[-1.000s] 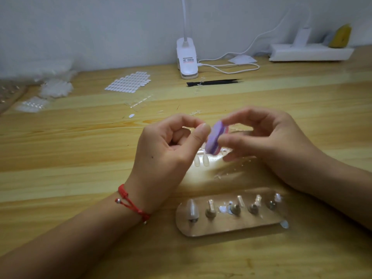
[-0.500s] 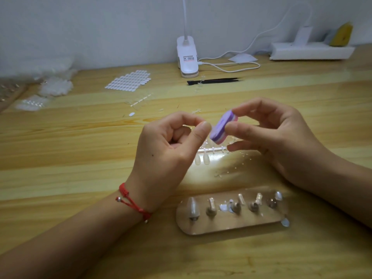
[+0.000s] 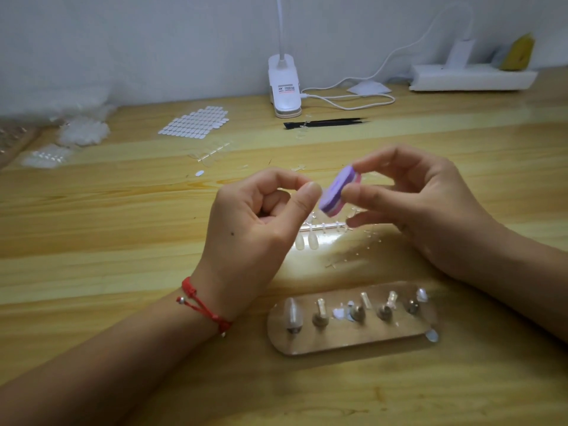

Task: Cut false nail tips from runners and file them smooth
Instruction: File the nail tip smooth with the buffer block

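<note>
Just above the desk [image 3: 123,241], two hands meet.
Right hand [image 3: 424,204] pinches a purple buffer block [image 3: 338,192] beside the left hand [image 3: 255,222], whose thumb and forefinger are pinched shut, contents too small to tell; nail-tip runner [image 3: 319,229] lies beneath.

The file [image 3: 335,192] has a purple face and an edge layered lilac, white and pink. Under it the table [image 3: 123,241] is honey-yellow wood with darker grain streaks. Left of the file and nearer, a bracelet [image 3: 199,305] is red cord with a small silver bead. Just below the file, tips [image 3: 307,241] are milky clear. Nearer still, a stand [image 3: 353,339] is see-through brown with dark metal pegs. Beyond the file lie black tweezers [image 3: 325,123], a white lamp [image 3: 284,87], and to the left white ovals [image 3: 196,123] in tidy rows. Far right of it are a white strip [image 3: 473,76] and something mustard-yellow [image 3: 519,53].
</note>
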A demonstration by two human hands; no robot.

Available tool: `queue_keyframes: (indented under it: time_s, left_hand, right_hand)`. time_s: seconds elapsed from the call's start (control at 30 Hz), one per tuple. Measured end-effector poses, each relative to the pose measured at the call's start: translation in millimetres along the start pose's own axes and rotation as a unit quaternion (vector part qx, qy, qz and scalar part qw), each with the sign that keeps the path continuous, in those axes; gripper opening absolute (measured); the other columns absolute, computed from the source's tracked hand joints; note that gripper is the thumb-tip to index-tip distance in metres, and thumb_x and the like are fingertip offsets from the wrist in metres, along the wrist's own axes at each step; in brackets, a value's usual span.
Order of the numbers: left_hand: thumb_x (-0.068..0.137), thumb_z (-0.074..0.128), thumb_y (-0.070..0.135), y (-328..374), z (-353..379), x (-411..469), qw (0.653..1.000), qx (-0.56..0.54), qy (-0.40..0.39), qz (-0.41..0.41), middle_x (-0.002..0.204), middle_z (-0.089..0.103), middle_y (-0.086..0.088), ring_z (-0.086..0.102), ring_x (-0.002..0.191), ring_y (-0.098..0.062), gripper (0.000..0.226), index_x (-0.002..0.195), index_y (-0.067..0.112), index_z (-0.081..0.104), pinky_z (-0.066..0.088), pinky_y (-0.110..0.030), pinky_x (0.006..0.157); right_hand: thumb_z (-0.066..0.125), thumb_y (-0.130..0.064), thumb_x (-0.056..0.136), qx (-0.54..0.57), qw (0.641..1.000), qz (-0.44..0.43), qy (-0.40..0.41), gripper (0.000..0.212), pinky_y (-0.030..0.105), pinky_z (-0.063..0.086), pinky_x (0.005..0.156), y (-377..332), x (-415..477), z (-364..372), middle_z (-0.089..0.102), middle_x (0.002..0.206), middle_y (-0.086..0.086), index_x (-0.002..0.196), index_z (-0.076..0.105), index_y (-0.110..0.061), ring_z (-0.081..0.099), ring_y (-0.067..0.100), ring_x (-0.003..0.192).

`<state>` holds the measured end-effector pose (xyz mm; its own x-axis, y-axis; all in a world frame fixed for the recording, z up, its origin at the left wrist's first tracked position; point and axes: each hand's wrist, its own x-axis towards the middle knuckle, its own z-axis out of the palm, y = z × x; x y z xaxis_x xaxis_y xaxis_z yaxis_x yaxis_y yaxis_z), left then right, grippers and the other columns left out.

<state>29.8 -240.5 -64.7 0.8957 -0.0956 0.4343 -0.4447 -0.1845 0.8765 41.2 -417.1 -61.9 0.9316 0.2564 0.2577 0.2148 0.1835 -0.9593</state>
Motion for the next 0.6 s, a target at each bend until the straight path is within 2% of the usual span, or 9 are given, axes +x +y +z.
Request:
queue_keyframes:
  time_s: [0.1, 0.23, 0.37, 0.4, 0.47, 0.53, 0.6]
  left_hand:
    - [0.087, 0.065, 0.015, 0, 0, 0, 1.000, 0.007, -0.002, 0.003, 0.046, 0.034, -0.008, 0.028, 0.041, -0.004, 0.009, 0.079, 0.013, 0.067, 0.025, -0.013, 0.042]
    - [0.086, 0.064, 0.013, -1, 0, 0, 1.000, 0.000, 0.003, -0.008, 0.046, 0.032, 0.002, 0.025, 0.040, -0.002, 0.010, 0.077, 0.012, 0.066, 0.024, -0.011, 0.043]
    - [0.086, 0.064, 0.015, 0, 0, 1, 1.000, 0.006, 0.007, -0.003, 0.044, 0.032, -0.001, 0.028, 0.040, -0.002, 0.009, 0.078, 0.011, 0.066, 0.026, -0.011, 0.043]
    - [0.086, 0.065, 0.016, -1, -1, 1, 1.000, 0.000, 0.016, -0.007, 0.044, 0.032, -0.003, 0.028, 0.041, -0.003, 0.009, 0.079, 0.011, 0.067, 0.026, -0.011, 0.042]
    - [0.085, 0.066, 0.017, -2, -2, 3, 0.999, -0.020, 0.034, -0.026, 0.043, 0.030, 0.006, 0.025, 0.040, -0.003, 0.009, 0.078, 0.012, 0.067, 0.024, -0.011, 0.042]
    - [0.083, 0.067, 0.019, -3, -1, 3, 0.998, -0.041, 0.035, -0.046, 0.043, 0.029, 0.012, 0.023, 0.039, -0.002, 0.008, 0.077, 0.014, 0.068, 0.023, -0.011, 0.040]
    - [0.079, 0.068, 0.024, -2, 0, 3, 0.997, -0.055, 0.020, -0.050, 0.043, 0.028, 0.012, 0.023, 0.038, -0.001, 0.009, 0.075, 0.016, 0.069, 0.023, -0.009, 0.040]
  right_hand:
    - [0.084, -0.015, 0.059, -0.011, 0.999, 0.012, -0.047, 0.023, 0.024, 0.057, 0.057, 1, -2, 4, 0.074, 0.087, -0.001, 0.076, 0.069, -0.019, 0.074, 0.022, 0.075]
    - [0.081, -0.020, 0.057, -0.009, 1.000, 0.002, -0.010, 0.024, 0.024, 0.057, 0.057, -2, -1, 2, 0.073, 0.085, -0.003, 0.077, 0.068, -0.018, 0.074, 0.021, 0.074]
    - [0.078, -0.010, 0.063, -0.021, 0.997, 0.009, -0.079, 0.019, 0.024, 0.057, 0.055, 0, -6, 8, 0.074, 0.087, 0.003, 0.075, 0.071, -0.021, 0.074, 0.022, 0.075]
    - [0.077, -0.008, 0.064, -0.025, 0.996, 0.009, -0.081, 0.019, 0.024, 0.057, 0.055, 0, -6, 8, 0.073, 0.088, 0.003, 0.078, 0.070, -0.019, 0.074, 0.022, 0.075]
    - [0.076, -0.007, 0.072, -0.027, 0.998, 0.019, -0.061, 0.018, 0.024, 0.055, 0.053, 0, -3, 3, 0.071, 0.088, 0.002, 0.085, 0.068, -0.016, 0.073, 0.022, 0.074]
    - [0.063, -0.007, 0.084, -0.011, 0.998, 0.048, -0.038, 0.015, 0.023, 0.048, 0.046, -1, 0, -2, 0.069, 0.086, 0.004, 0.085, 0.070, -0.020, 0.065, 0.019, 0.065]
    - [0.042, -0.012, 0.081, -0.002, 0.997, 0.070, -0.030, 0.028, 0.020, 0.036, 0.042, -1, 1, -2, 0.066, 0.075, 0.005, 0.080, 0.069, -0.022, 0.048, 0.012, 0.055]
